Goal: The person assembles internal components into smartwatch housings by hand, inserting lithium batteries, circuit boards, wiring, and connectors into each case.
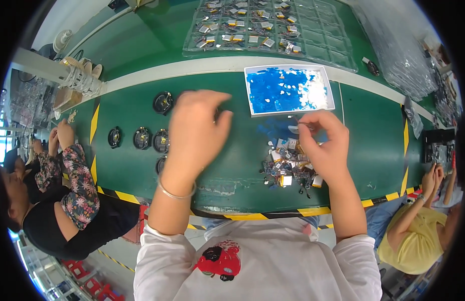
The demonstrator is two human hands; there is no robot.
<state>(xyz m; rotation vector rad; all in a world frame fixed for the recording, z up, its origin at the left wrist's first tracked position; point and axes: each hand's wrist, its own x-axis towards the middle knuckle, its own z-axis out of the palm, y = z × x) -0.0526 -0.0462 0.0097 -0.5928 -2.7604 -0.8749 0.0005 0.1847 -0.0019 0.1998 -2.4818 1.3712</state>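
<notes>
The left hand point(198, 131) was held raised over the tabletop point(374, 145), its back turned up, fingers bent toward the right and thumb spread from the forefinger; whether anything was gripped beneath could not be told. The right hand point(331, 146) was curled above the pile point(286, 163), thumb and forefinger closed on a small pale piece point(293, 129) just nearer than the white box point(292, 112). The two hands were held well apart. Any lettering on the parts was too small to be read; a red-and-black picture point(220, 261) was printed on the white shirt point(277, 266). The pile was made up of flat silvery cells, thin wires and dark bits. Round, black, hollow housings point(141, 138) were set out near the left hand. The box's blue bottom was strewn with white scraps. Beyond it, more cells were laid in a clear, compartmented plastic tray point(325, 30). The green tabletop was edged with striped tape point(127, 196).
</notes>
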